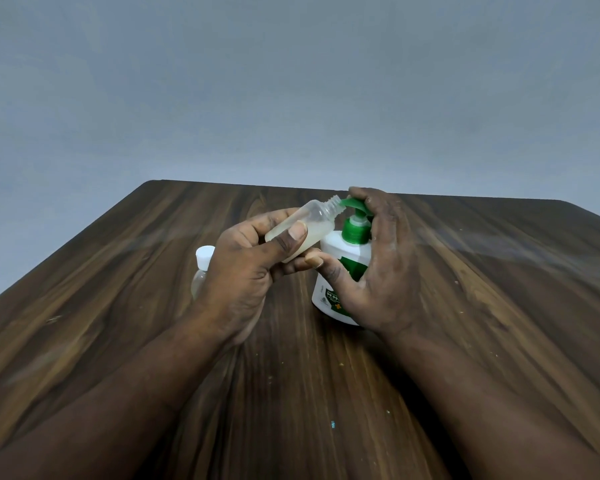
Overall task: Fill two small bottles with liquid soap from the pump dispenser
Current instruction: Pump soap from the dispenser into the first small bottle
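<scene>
So the big wooden table [465, 306] carries everything here. The white pump dispenser [340, 247] stands upright near the middle of it. The right grip [385, 271] wraps around the dispenser from the right, with fingers curled over the green pump head [352, 202] and the thumb against the front of the white body. So it's holding the dispenser and set to press.

The left grip [243, 271] is closed around a small clear bottle [317, 218], thumb across the front and fingers behind. The bottle is off the table and tilted, with its uncapped threaded neck right up at the spout tip. There's pale soap pooled in the lower part, so I'd say it's partly filled, nowhere near full.

Looks like we're mid-fill on this bottle. The next move is pumping down while keeping the narrow neck lined up under the spout. That opening is small and the bottle sits at an angle, so a sloppy press could easily send soap down the outside.

The second small bottle [201, 271] stands on the table just behind the left wrist with a white cap on. It's mostly hidden, so I can't tell if it's filled.
</scene>
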The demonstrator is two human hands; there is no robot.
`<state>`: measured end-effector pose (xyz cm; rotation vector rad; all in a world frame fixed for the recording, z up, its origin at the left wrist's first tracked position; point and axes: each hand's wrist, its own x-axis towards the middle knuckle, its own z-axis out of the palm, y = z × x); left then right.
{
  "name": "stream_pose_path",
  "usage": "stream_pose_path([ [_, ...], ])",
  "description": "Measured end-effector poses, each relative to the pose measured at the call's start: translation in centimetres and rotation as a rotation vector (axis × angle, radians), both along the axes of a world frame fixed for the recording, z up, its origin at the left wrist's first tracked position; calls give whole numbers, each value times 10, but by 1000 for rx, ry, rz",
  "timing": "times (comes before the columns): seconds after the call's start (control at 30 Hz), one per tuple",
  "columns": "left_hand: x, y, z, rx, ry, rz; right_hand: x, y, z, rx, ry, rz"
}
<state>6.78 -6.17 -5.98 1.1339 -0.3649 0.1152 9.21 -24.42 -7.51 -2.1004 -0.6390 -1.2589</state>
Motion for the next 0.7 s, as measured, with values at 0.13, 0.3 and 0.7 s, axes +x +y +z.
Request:
stream_pose_path([
  [0.13, 2, 0, -2, 14, -7, -2, 0, -1, -4, -8, -15, -25],
  [0.3, 1, 0, -1, 14, 3, -7, 0, -2, 0, -17, 6, -24],
  [0.7, 1, 1, -1, 22, 6, 0, 1, -1, -1, 0, -6, -4],
])
